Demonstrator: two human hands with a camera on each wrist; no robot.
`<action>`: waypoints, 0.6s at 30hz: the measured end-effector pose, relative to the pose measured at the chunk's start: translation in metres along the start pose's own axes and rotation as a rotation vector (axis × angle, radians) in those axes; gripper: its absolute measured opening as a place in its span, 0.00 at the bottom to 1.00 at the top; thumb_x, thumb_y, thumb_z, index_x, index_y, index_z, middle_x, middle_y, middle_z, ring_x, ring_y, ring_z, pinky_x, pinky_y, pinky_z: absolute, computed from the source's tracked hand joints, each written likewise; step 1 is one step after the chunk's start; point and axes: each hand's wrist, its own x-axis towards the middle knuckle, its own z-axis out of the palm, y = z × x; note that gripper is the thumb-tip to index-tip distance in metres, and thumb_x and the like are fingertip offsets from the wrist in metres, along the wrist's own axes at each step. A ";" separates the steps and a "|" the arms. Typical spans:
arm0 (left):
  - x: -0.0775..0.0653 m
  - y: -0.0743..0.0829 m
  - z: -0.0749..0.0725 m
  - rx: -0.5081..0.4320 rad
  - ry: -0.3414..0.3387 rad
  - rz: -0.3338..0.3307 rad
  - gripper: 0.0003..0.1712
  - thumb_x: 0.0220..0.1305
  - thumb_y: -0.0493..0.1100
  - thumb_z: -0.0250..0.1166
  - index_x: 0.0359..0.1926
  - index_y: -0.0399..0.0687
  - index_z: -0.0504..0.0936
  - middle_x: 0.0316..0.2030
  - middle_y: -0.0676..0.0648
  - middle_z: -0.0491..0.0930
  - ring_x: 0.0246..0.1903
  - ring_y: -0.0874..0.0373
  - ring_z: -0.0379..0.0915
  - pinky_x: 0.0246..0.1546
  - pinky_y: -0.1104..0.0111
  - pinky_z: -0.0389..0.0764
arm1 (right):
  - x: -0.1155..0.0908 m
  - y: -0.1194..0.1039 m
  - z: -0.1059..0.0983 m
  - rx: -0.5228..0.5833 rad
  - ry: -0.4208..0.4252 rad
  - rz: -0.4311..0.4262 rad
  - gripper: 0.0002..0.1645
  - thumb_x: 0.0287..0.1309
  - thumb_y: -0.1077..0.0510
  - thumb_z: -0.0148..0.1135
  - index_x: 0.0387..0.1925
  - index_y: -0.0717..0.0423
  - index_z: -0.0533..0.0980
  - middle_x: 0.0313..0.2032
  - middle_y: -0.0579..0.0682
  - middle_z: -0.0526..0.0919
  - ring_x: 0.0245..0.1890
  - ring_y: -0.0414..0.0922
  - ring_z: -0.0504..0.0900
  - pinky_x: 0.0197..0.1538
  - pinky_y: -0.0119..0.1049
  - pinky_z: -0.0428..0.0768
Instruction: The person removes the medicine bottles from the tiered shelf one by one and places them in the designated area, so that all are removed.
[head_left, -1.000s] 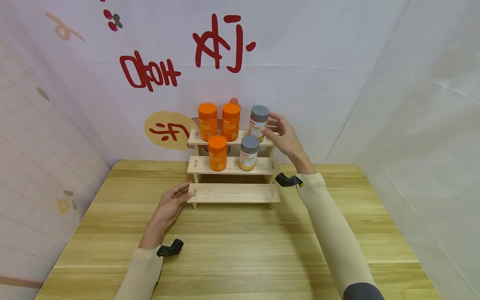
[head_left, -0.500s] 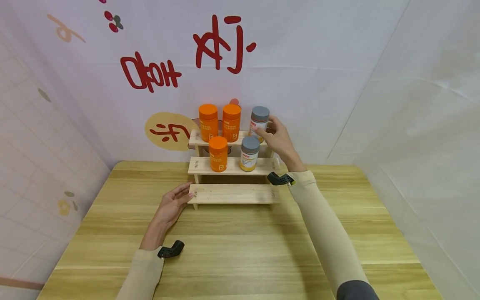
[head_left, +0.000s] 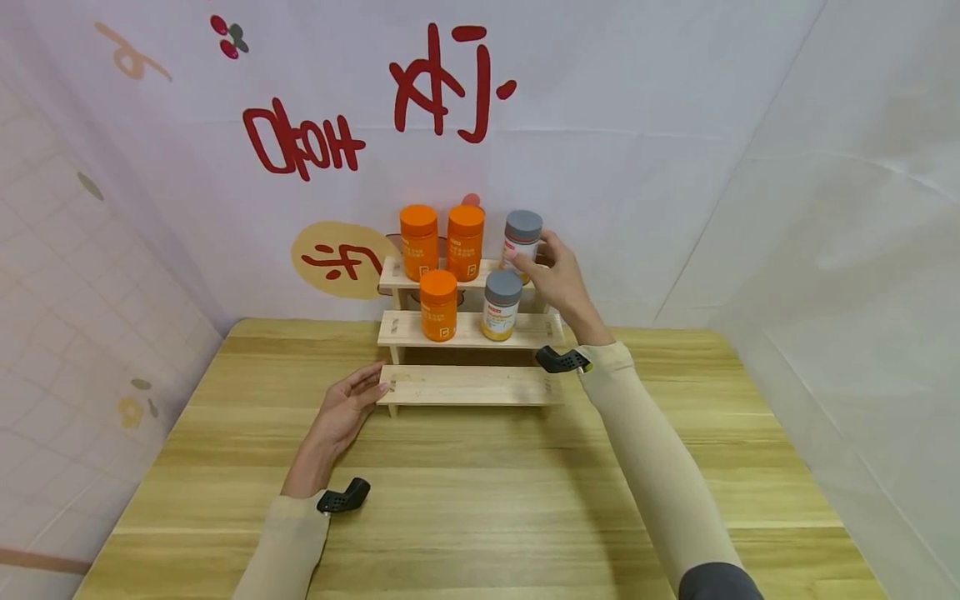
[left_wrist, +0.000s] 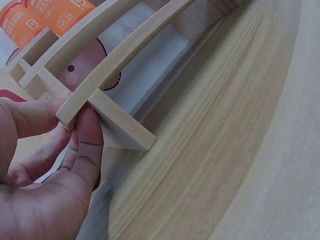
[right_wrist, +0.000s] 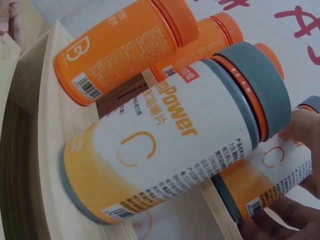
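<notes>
A three-step wooden display rack [head_left: 472, 385] stands on the table against the wall. My left hand [head_left: 348, 408] pinches the left end of its lowest board; the left wrist view shows the thumb above and fingers below the board [left_wrist: 82, 102]. On the top step, my right hand [head_left: 561, 279] grips a grey-lidded supplement bottle [head_left: 522, 237], thumb across its front label and fingers round its right side. In the right wrist view, that bottle [right_wrist: 280, 172] stands partly behind another grey-lidded bottle [right_wrist: 165, 135], which sits on the middle step.
Two orange bottles [head_left: 419, 242] stand on the left of the top step. Another orange bottle [head_left: 438, 307] is on the middle step, left of the grey-lidded one. Bare wooden tabletop [head_left: 465, 500] extends in front; a white printed cloth [head_left: 615, 167] hangs behind.
My right hand has moved slightly left, and its thumb has come further across the front of the top-step grey-lidded bottle. The left hand stays at the rack's lowest board.
</notes>
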 end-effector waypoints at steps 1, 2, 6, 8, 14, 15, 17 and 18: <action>0.000 0.000 0.000 -0.001 -0.002 0.001 0.38 0.72 0.33 0.63 0.77 0.35 0.59 0.58 0.49 0.73 0.52 0.67 0.76 0.53 0.78 0.80 | -0.001 -0.001 -0.001 -0.007 0.001 0.000 0.34 0.65 0.41 0.68 0.69 0.41 0.70 0.62 0.53 0.80 0.61 0.51 0.78 0.63 0.51 0.76; 0.000 0.001 0.000 -0.001 -0.004 0.002 0.38 0.72 0.33 0.63 0.77 0.35 0.60 0.57 0.49 0.73 0.52 0.67 0.76 0.52 0.78 0.80 | -0.002 -0.001 -0.001 -0.012 0.002 -0.003 0.34 0.65 0.41 0.68 0.68 0.41 0.70 0.62 0.53 0.80 0.61 0.51 0.78 0.63 0.51 0.76; -0.001 0.002 0.000 -0.002 -0.013 0.011 0.38 0.72 0.33 0.63 0.78 0.34 0.59 0.57 0.49 0.74 0.52 0.67 0.77 0.52 0.78 0.80 | -0.006 -0.003 -0.006 -0.023 0.005 -0.007 0.34 0.66 0.41 0.67 0.69 0.40 0.70 0.63 0.53 0.79 0.63 0.51 0.77 0.65 0.52 0.76; -0.002 0.002 0.001 0.003 -0.010 0.005 0.38 0.72 0.33 0.63 0.77 0.34 0.59 0.57 0.50 0.74 0.51 0.67 0.77 0.52 0.78 0.80 | -0.010 -0.003 -0.009 -0.024 0.004 -0.007 0.34 0.66 0.41 0.67 0.70 0.40 0.69 0.64 0.53 0.79 0.63 0.51 0.77 0.65 0.52 0.75; -0.003 0.001 0.001 0.004 -0.009 -0.010 0.37 0.72 0.31 0.62 0.78 0.34 0.59 0.57 0.50 0.74 0.51 0.67 0.77 0.52 0.78 0.80 | -0.020 -0.002 -0.021 -0.024 0.011 -0.019 0.35 0.66 0.40 0.67 0.70 0.41 0.69 0.65 0.54 0.78 0.64 0.53 0.77 0.62 0.52 0.76; -0.003 0.001 0.001 0.003 -0.010 -0.005 0.38 0.72 0.31 0.62 0.78 0.34 0.59 0.57 0.50 0.74 0.51 0.67 0.77 0.52 0.78 0.80 | -0.021 -0.002 -0.023 -0.021 0.014 -0.028 0.35 0.66 0.41 0.67 0.70 0.41 0.69 0.65 0.54 0.79 0.64 0.53 0.78 0.63 0.52 0.76; -0.002 0.001 0.001 0.000 -0.003 -0.001 0.37 0.72 0.31 0.62 0.77 0.34 0.59 0.58 0.49 0.74 0.52 0.67 0.77 0.52 0.77 0.80 | -0.023 -0.002 -0.026 -0.017 0.017 -0.036 0.35 0.66 0.40 0.67 0.71 0.40 0.69 0.64 0.54 0.79 0.63 0.53 0.78 0.63 0.52 0.75; -0.002 0.001 0.000 0.001 -0.001 -0.001 0.37 0.72 0.31 0.62 0.77 0.34 0.59 0.59 0.48 0.73 0.52 0.67 0.77 0.53 0.77 0.80 | -0.025 -0.002 -0.028 -0.013 0.019 -0.042 0.36 0.65 0.39 0.67 0.71 0.40 0.69 0.64 0.53 0.79 0.63 0.52 0.78 0.64 0.53 0.75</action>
